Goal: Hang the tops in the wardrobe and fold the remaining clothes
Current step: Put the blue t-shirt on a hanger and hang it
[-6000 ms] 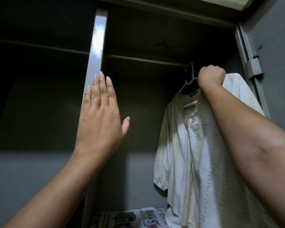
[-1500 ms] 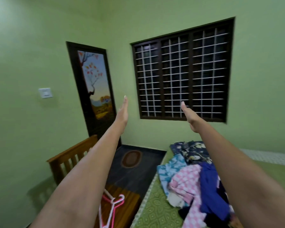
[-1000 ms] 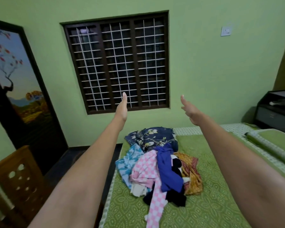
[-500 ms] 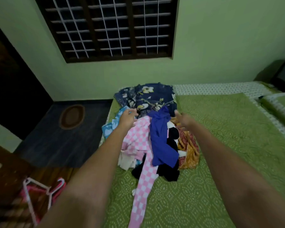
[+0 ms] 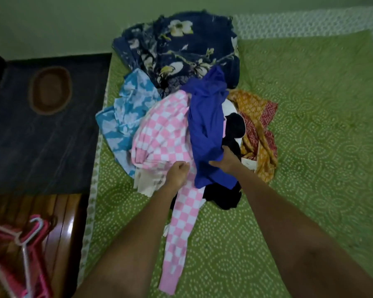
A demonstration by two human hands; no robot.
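Note:
A heap of clothes lies on the green bed point(image 5: 310, 125). On top sits a solid blue garment point(image 5: 207, 125), with a pink and white checked garment point(image 5: 166, 134) to its left. My right hand point(image 5: 225, 161) grips the lower edge of the blue garment. My left hand point(image 5: 178, 172) is curled into the checked garment at its lower part. Around them lie a navy floral piece point(image 5: 181, 46), a light blue patterned piece point(image 5: 125, 112), an orange and red piece point(image 5: 258, 125) and black fabric point(image 5: 224, 196).
Pink and white plastic hangers point(image 5: 24, 250) lie on a wooden bench point(image 5: 67, 222) at the lower left, beside the bed. A dark floor with an oval brown mat point(image 5: 50, 90) lies to the left. The green wall runs along the top.
I turned from the wardrobe to the bed and looked down. Both hands, open and raised before, have dropped onto the heap and closed on the blue and checked garments.

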